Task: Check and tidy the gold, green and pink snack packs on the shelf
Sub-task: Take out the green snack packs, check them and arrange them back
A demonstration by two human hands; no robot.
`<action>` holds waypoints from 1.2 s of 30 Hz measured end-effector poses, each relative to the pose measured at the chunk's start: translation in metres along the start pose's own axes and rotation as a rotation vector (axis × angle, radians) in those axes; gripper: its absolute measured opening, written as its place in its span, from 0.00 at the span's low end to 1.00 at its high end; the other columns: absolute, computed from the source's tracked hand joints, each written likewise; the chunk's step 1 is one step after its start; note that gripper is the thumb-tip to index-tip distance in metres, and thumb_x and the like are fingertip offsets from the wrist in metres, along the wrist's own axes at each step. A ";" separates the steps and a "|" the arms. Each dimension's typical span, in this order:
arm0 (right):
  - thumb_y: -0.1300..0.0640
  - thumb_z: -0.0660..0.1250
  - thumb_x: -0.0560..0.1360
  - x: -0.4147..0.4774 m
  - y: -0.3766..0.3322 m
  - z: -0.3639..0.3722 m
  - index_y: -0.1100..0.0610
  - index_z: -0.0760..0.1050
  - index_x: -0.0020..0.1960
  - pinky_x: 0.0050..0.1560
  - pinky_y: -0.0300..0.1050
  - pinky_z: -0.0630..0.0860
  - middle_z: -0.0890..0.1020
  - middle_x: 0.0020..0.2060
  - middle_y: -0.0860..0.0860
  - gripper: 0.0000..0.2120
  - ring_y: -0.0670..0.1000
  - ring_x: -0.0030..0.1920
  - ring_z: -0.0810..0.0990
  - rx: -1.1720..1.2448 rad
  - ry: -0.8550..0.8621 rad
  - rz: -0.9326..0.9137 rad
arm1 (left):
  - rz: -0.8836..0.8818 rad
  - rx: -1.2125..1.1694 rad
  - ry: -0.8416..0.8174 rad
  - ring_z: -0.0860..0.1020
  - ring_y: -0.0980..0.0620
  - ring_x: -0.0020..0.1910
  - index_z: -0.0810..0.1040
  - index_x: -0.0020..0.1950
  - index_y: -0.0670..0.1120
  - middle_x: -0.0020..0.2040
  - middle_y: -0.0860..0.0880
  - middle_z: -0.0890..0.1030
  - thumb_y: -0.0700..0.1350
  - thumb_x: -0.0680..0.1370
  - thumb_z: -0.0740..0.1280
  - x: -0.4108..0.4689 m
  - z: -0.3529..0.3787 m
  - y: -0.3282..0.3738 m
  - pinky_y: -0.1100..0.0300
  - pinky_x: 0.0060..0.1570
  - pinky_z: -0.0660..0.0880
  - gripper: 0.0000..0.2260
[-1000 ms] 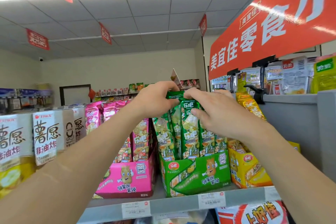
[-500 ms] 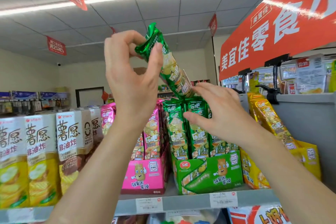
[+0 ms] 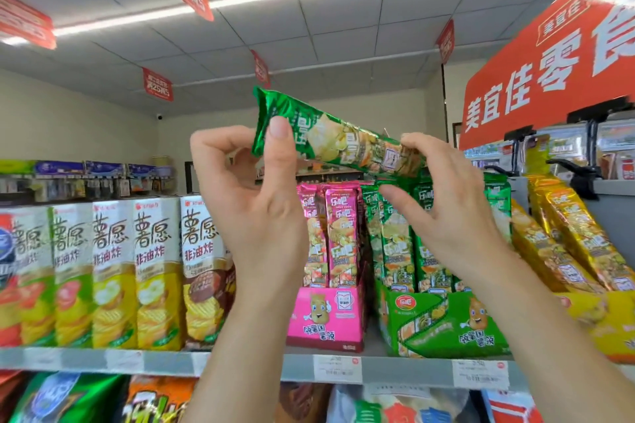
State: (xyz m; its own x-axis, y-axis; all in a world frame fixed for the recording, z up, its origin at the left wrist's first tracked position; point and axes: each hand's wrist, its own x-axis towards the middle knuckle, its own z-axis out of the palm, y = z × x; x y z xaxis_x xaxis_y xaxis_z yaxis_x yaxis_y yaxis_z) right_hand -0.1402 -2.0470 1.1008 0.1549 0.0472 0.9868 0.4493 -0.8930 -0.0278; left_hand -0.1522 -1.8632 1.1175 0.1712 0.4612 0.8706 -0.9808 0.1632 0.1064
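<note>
Left hand [image 3: 254, 203] pinches the crimped end of one green pack [image 3: 343, 141] between thumb and fingers. Right hand [image 3: 443, 209] curls its fingertips over the other end, thumb spread below. The pack is held almost level above the green display box [image 3: 446, 323], off the shelf. I judge this the checking step. Next it needs turning upright and slotting back into its row. The packs read 乐吧 and the orange sign [image 3: 549, 79] reads 美宜佳零食.

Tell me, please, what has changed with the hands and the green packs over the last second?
The left hand pulled one green pack up out of the green box and turned it nearly level above the shelf, pinching its left end. The right hand left the boxed packs, rose, and now curls its fingers over the pack's right end. The pink packs and gold packs stayed in place.
</note>
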 end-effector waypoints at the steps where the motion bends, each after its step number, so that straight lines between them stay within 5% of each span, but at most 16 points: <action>1: 0.48 0.65 0.76 0.000 -0.002 0.000 0.56 0.69 0.67 0.62 0.50 0.64 0.76 0.61 0.51 0.23 0.50 0.63 0.70 -0.005 0.011 -0.009 | -0.026 -0.024 0.012 0.76 0.47 0.44 0.67 0.47 0.48 0.43 0.45 0.74 0.44 0.81 0.65 0.001 -0.003 -0.001 0.39 0.44 0.79 0.07; 4: 0.54 0.66 0.77 0.002 -0.007 -0.003 0.59 0.71 0.67 0.64 0.53 0.66 0.76 0.62 0.55 0.20 0.55 0.64 0.70 -0.041 0.146 -0.074 | -0.184 -0.189 0.071 0.77 0.50 0.45 0.68 0.44 0.49 0.42 0.49 0.76 0.45 0.80 0.64 0.005 -0.012 -0.005 0.53 0.43 0.80 0.07; 8: 0.57 0.65 0.78 0.000 -0.014 -0.014 0.61 0.74 0.66 0.65 0.52 0.62 0.77 0.61 0.58 0.17 0.57 0.65 0.71 -0.186 0.282 -0.224 | -0.424 -0.417 0.102 0.77 0.52 0.43 0.73 0.47 0.47 0.42 0.50 0.79 0.49 0.81 0.60 0.010 -0.027 -0.015 0.54 0.43 0.78 0.08; 12: 0.55 0.63 0.79 -0.020 -0.022 -0.023 0.63 0.76 0.65 0.56 0.50 0.69 0.78 0.53 0.61 0.18 0.59 0.54 0.75 -0.143 0.176 -0.259 | -0.539 -0.533 0.078 0.82 0.50 0.51 0.76 0.56 0.45 0.51 0.46 0.82 0.54 0.82 0.59 0.011 -0.037 -0.023 0.54 0.49 0.78 0.15; 15: 0.53 0.62 0.79 -0.047 -0.028 -0.024 0.62 0.77 0.64 0.48 0.46 0.73 0.77 0.50 0.59 0.18 0.55 0.49 0.76 -0.051 0.076 -0.162 | -0.566 -0.544 0.010 0.82 0.49 0.53 0.73 0.58 0.46 0.53 0.46 0.80 0.58 0.78 0.60 0.008 -0.039 -0.027 0.56 0.49 0.78 0.17; 20: 0.51 0.62 0.78 -0.099 -0.043 -0.023 0.55 0.75 0.66 0.48 0.29 0.67 0.73 0.46 0.49 0.18 0.43 0.47 0.73 0.132 0.045 0.069 | -0.525 -0.412 -0.054 0.79 0.53 0.39 0.72 0.43 0.48 0.39 0.52 0.79 0.50 0.77 0.65 -0.016 -0.039 -0.032 0.59 0.38 0.78 0.06; 29: 0.47 0.66 0.74 -0.154 -0.054 -0.028 0.45 0.76 0.62 0.52 0.23 0.68 0.79 0.51 0.44 0.17 0.32 0.55 0.75 0.414 -0.005 0.405 | -0.598 -0.397 -0.006 0.70 0.57 0.32 0.70 0.32 0.50 0.31 0.55 0.73 0.48 0.76 0.68 -0.058 -0.040 -0.031 0.63 0.34 0.71 0.13; 32: 0.46 0.67 0.72 -0.154 -0.052 -0.033 0.41 0.78 0.61 0.50 0.28 0.72 0.79 0.50 0.44 0.17 0.40 0.52 0.77 0.501 -0.015 0.465 | -0.680 -0.469 -0.009 0.74 0.54 0.36 0.71 0.35 0.50 0.35 0.52 0.76 0.46 0.79 0.66 -0.065 -0.044 -0.030 0.61 0.37 0.73 0.12; 36: 0.48 0.76 0.66 -0.153 -0.051 -0.038 0.40 0.79 0.58 0.44 0.27 0.75 0.82 0.50 0.37 0.21 0.36 0.49 0.80 0.676 0.060 0.573 | -0.856 -0.503 0.071 0.79 0.52 0.40 0.71 0.54 0.43 0.42 0.48 0.79 0.45 0.81 0.64 -0.070 -0.046 -0.033 0.59 0.41 0.77 0.06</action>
State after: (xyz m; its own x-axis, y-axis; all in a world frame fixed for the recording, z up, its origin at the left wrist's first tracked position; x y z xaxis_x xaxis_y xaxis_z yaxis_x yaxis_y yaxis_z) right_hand -0.2207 -2.0260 0.9573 0.4772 -0.3666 0.7987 0.7433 -0.3164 -0.5893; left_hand -0.1278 -1.8608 1.0308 0.8240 0.0636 0.5630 -0.3731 0.8086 0.4548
